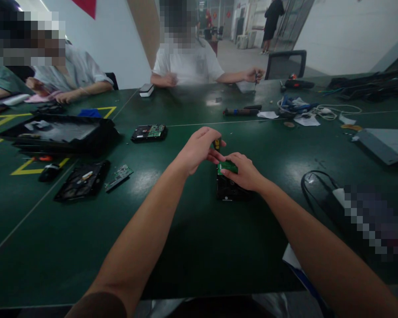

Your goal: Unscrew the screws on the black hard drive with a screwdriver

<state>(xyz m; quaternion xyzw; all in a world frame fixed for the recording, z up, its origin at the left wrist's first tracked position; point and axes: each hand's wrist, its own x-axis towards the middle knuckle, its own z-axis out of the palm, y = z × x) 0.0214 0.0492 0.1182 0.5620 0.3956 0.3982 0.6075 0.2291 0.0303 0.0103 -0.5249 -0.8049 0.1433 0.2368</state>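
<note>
Our left hand [200, 150] holds a yellow-black tool [217, 143]; our right hand [243, 172] touches a green board [228, 166] on a drive [228, 193]. From there, we see a loose board [119, 176] at nine o'clock, a second drive [149, 132] at ten, a co-worker [189, 68] around eleven, cables [295, 105] at one and a box [388, 143] between two and three.

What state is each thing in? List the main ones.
Yellow-black handle, roughly upright, held
Left hand, gripping that handle
Green board, partly covered
Right hand, touching the green board
Front drive, lying flat, partly covered
Far drive, flat, circuitry up
Loose board, lying on its own
Black trays, stacked
Cables, bunched
</note>
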